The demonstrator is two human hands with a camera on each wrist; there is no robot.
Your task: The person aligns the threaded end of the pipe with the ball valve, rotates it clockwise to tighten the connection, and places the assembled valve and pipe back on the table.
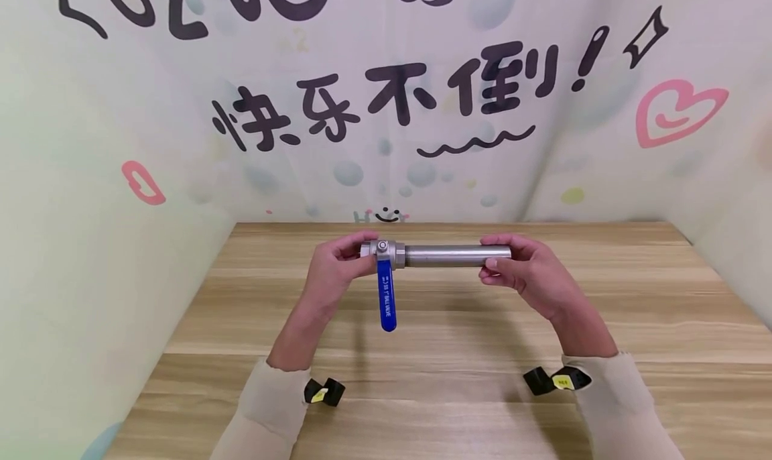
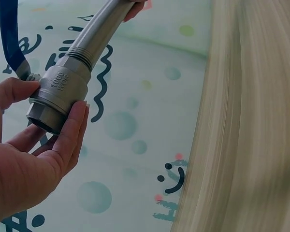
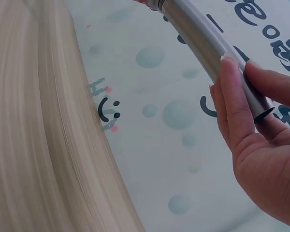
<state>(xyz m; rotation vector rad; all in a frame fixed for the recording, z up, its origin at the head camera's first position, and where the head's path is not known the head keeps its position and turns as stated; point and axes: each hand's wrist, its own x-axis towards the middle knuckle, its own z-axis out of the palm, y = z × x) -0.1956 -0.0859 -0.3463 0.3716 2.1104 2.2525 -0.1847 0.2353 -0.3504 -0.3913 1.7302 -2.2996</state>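
Observation:
A steel ball valve point(image 2: 63, 89) with a blue lever handle point(image 1: 387, 296) is joined to a straight metal pipe point(image 1: 455, 255). Threads show on the pipe where it meets the valve in the left wrist view. My left hand point(image 1: 334, 269) grips the valve body, thumb on one side and fingers on the other. With thumb and fingers, my right hand point(image 1: 531, 272) holds the pipe near its free end. Valve and pipe are level above the table, and the lever points toward me. In the right wrist view the pipe's open end point(image 3: 265, 113) sits between thumb and fingers.
Below the hands lies a wood-grain table point(image 1: 422, 393). A pale printed cloth point(image 1: 289, 185) with dark lettering stands behind the table's back edge, with more cloth at both sides. Black wrist cameras point(image 1: 326, 391) are worn at both sleeves.

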